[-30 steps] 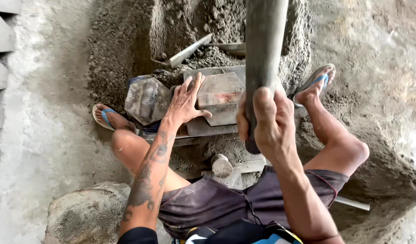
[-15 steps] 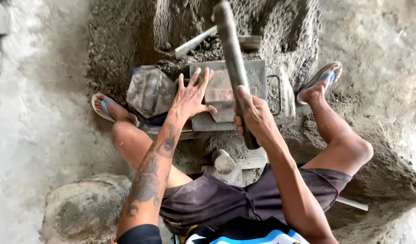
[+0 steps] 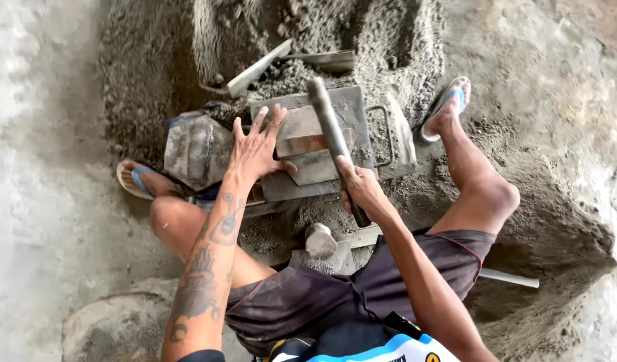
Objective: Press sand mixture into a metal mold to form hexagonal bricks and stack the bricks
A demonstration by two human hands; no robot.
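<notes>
Overhead view of a seated person working over a metal mould (image 3: pixel 349 110) set on the ground between the legs. The left hand (image 3: pixel 258 144) lies flat on the metal plate (image 3: pixel 302 137) that covers the mould's top; its fingers (image 3: pixel 260 121) are spread wide apart and extended, palm pressing down, gripping nothing. The right hand (image 3: pixel 362 188) is closed tightly round the lower end of a dark rod (image 3: pixel 332 134), fingers wrapped fully about it; the rod slants up and away from the hand, and its far end rests on the top of the mould beside the left hand. The mould is a rectangular steel box with a wire handle (image 3: pixel 385 134) on its right side; what it holds is hidden beneath the plate. It stands against a heap of damp grey sand mix (image 3: pixel 308 33), in which a shovel (image 3: pixel 282 60) lies. Each foot wears a sandal (image 3: pixel 446 104), one on either side of the mould.
</notes>
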